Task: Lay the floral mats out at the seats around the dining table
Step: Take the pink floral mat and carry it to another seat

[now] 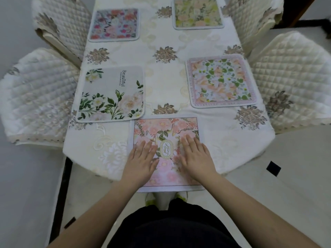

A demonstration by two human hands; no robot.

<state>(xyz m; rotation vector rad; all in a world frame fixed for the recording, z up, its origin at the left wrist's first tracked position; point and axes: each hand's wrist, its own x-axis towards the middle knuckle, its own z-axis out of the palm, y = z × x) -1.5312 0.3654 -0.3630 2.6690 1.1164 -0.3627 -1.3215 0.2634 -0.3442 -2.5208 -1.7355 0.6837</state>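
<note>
Clothed dining table (223, 149) bears five floral mats (111, 94) (separate).

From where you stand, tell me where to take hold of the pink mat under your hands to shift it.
Pinch the pink mat at its near edge, which seems to overhang the table end toward you, so fingers can slip under it there. It lies flat, leaving little to grab elsewhere. Both the left hand and right hand rest flat on top; slide each back to a near corner, probably thumb on top.
</note>
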